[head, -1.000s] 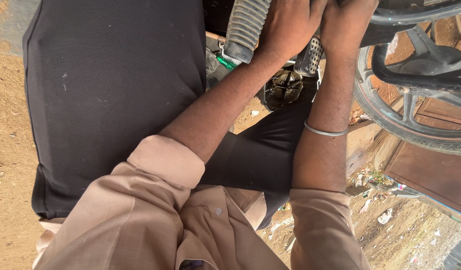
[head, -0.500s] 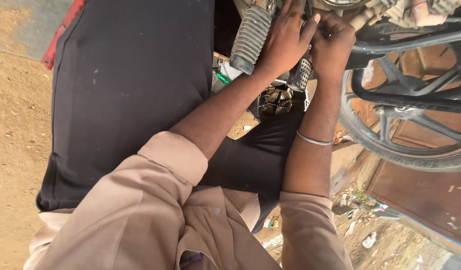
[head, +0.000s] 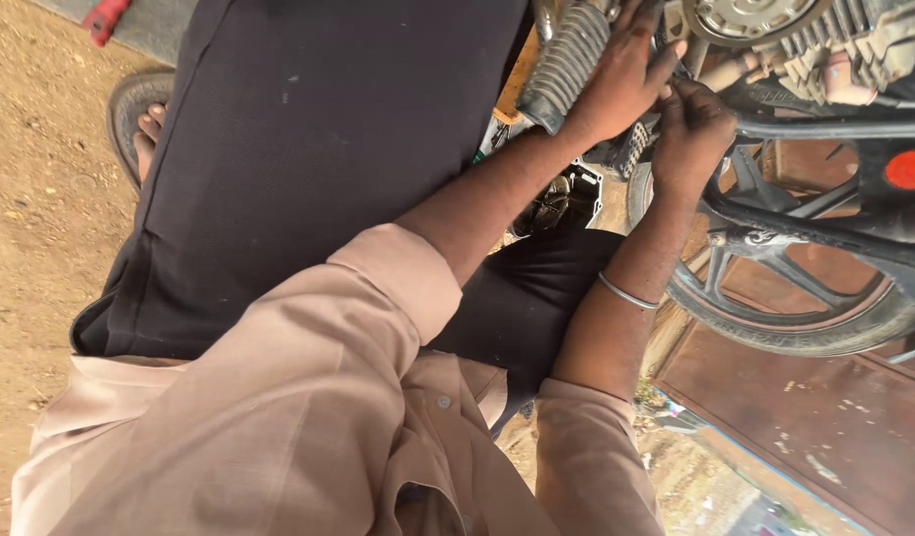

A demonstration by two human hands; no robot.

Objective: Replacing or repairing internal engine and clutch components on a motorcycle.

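Head view, looking down. The left hand (head: 616,84) is laid against a ribbed rubber boot (head: 564,62) on the motorcycle; the right hand (head: 691,129) is closed just beside it, near the frame tube (head: 825,127). A spoked wheel (head: 775,288) is seen below, and a sandalled foot (head: 140,119) on dirt ground (head: 30,248).

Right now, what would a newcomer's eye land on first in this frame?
Probably the two bare hands working close together at the top: the left hand lies against a ribbed grey rubber boot, and the right hand pinches at something small beside it, too hidden to name. Next comes the black spoked motorcycle wheel at right, then the black trouser leg filling the upper left.
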